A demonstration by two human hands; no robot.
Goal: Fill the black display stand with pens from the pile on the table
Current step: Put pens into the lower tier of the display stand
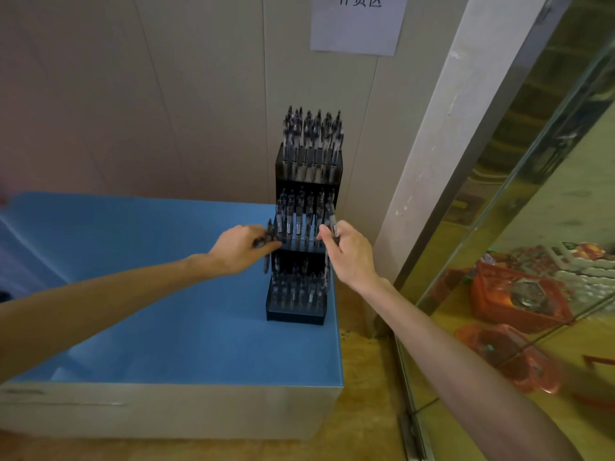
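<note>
The left hand [240, 248] holds a pen [268, 246] in a curled grip at the left side of the black display stand [299, 247]. The right hand [349, 252] pinches another pen [333, 227] at its right side. The stand is upright on the blue tabletop [166, 311], near the far right corner, with pens in all three tiers.

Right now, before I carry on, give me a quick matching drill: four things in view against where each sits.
Things:
1. left hand
2. right hand
3. black display stand
4. paper sign

Places:
A. on the wall, top of view
B. gripping a pen at the stand's right side
C. on the blue table, by its right edge
D. holding pens at the stand's left side

Pairs: 1-D, 2-B, 3-C, 4-A
</note>
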